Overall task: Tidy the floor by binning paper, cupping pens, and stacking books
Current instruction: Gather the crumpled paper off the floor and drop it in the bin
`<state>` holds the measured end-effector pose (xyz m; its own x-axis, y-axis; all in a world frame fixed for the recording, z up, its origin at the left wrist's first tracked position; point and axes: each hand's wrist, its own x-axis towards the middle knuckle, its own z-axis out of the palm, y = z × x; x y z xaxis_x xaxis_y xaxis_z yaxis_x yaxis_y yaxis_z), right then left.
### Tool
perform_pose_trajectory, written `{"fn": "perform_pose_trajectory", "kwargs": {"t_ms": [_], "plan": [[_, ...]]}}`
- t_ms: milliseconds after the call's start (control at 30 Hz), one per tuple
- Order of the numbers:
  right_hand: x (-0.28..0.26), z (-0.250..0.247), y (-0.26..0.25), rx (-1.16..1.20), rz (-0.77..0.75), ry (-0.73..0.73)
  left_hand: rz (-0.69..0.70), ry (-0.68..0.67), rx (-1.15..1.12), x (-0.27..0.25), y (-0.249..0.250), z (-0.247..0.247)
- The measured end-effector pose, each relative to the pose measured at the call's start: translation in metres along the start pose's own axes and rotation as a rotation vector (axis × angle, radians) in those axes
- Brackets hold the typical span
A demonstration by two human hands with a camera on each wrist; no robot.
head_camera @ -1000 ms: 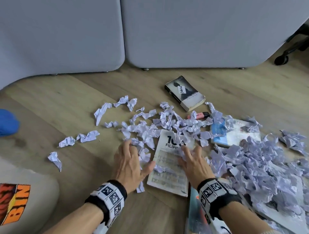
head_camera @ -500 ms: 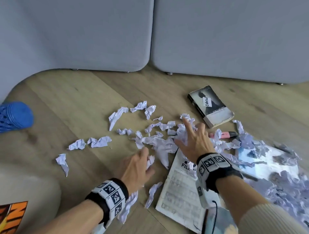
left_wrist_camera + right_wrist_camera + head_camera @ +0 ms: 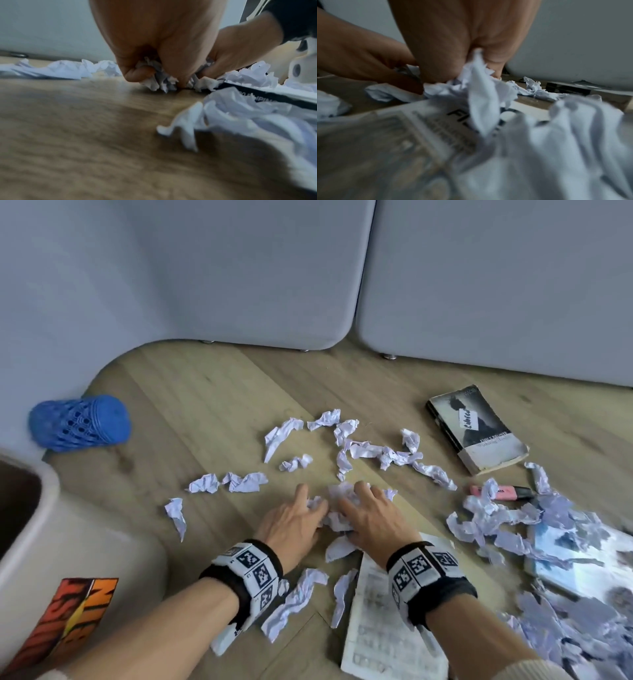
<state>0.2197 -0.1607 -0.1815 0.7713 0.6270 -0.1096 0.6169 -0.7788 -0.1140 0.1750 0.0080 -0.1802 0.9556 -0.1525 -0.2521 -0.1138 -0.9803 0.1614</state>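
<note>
Crumpled white paper scraps (image 3: 363, 451) litter the wooden floor. Both hands are down side by side on one small heap of scraps (image 3: 337, 510). My left hand (image 3: 298, 520) curls its fingers round crumpled paper (image 3: 159, 79), as the left wrist view shows. My right hand (image 3: 371, 513) also grips scraps (image 3: 479, 75), its fingers curled into the heap. A white songbook (image 3: 376, 628) lies under my right wrist. A dark paperback (image 3: 479, 433) lies further back on the right. A pink highlighter (image 3: 501, 492) lies among scraps near it.
A cream bin (image 3: 68, 570) with an orange label stands at the near left. A blue perforated cup (image 3: 80, 424) lies on its side by the grey sofa (image 3: 239, 275). A bigger pile of scraps (image 3: 548, 529) covers a glossy book (image 3: 582, 563) at the right.
Both hands have come together from a spread reach, raking scraps into one heap and curling round it. The view has swung left, bringing in the bin and the blue cup.
</note>
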Motion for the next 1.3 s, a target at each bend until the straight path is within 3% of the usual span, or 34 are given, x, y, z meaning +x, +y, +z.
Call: {"fn": "perform_pose_trajectory", "kwargs": {"t_ms": [67,233,367,500,633,733,833,900,967,1067,1133,1300], "plan": [[-0.001,-0.011,0.004,0.082,0.017,0.068,-0.089,0.054,-0.052,-0.011,-0.009,-0.011],[-0.026,-0.051,0.005,0.415,0.320,0.176,-0.257,0.318,-0.220,-0.055,-0.025,-0.060],[-0.038,-0.093,-0.017,0.531,0.245,0.245,-0.160,0.462,-0.303,-0.106,0.001,-0.122],[-0.036,-0.143,-0.054,0.622,0.139,0.414,-0.046,0.585,-0.344,-0.160,0.022,-0.174],[-0.041,-0.199,-0.112,0.715,0.034,0.524,-0.133,0.706,-0.259,-0.216,0.008,-0.217],[-0.036,-0.234,-0.168,0.790,-0.114,0.535,-0.351,0.675,-0.172,-0.249,-0.052,-0.226],[-0.019,-0.248,-0.228,0.824,-0.241,0.498,-0.590,0.511,-0.144,-0.282,-0.117,-0.221],[-0.005,-0.244,-0.264,0.857,-0.263,0.440,-0.679,0.420,-0.154,-0.297,-0.140,-0.217],[0.007,-0.234,-0.294,0.873,-0.273,0.376,-0.683,0.368,-0.158,-0.300,-0.153,-0.215],[0.021,-0.216,-0.316,0.853,-0.317,0.054,-0.698,0.209,-0.209,-0.296,-0.151,-0.222],[0.027,-0.210,-0.314,0.893,-0.324,-0.070,-0.710,0.129,-0.259,-0.293,-0.148,-0.226],[0.031,-0.213,-0.277,0.839,-0.316,0.026,-0.670,0.193,-0.154,-0.279,-0.135,-0.250]]}}
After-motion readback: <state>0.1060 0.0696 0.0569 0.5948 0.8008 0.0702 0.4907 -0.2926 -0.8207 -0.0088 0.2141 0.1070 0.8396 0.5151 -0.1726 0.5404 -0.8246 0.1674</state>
